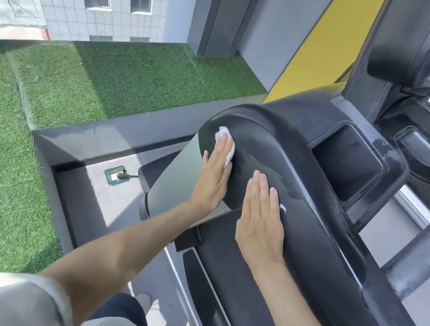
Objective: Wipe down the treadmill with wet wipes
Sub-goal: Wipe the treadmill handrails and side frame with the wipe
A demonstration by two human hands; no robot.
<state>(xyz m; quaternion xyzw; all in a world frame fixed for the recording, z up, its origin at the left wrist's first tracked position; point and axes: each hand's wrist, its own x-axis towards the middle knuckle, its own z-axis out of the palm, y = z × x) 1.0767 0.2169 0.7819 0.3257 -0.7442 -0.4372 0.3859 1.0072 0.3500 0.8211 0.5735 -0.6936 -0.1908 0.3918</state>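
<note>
- Treadmill (309,232) fills the right side. It's a big black plastic housing running from near right up to a rounded far end, and its top right is cut off by the frame.
- Left hand (212,179) lies flat with straight fingers, pressing a white wipe (228,148) onto the left face of that rounded end. Most of the wipe is hidden under the fingers, only the edges poke out.
- Right hand (261,220) is flat and relaxed on the housing just right of the left hand, grasping nothing I can see. There's a tiny white speck by its little finger, can't tell if that's a wipe or glare.
- Wet streaks (263,167) shine on the plastic between and beyond the hands.
- Square pocket (348,160) sits further right, dark inside.
- Grass (50,99) covers the left, and a floor socket (116,174) lies below the hands.
- Sleeve (6,299) is blurry at near left.
</note>
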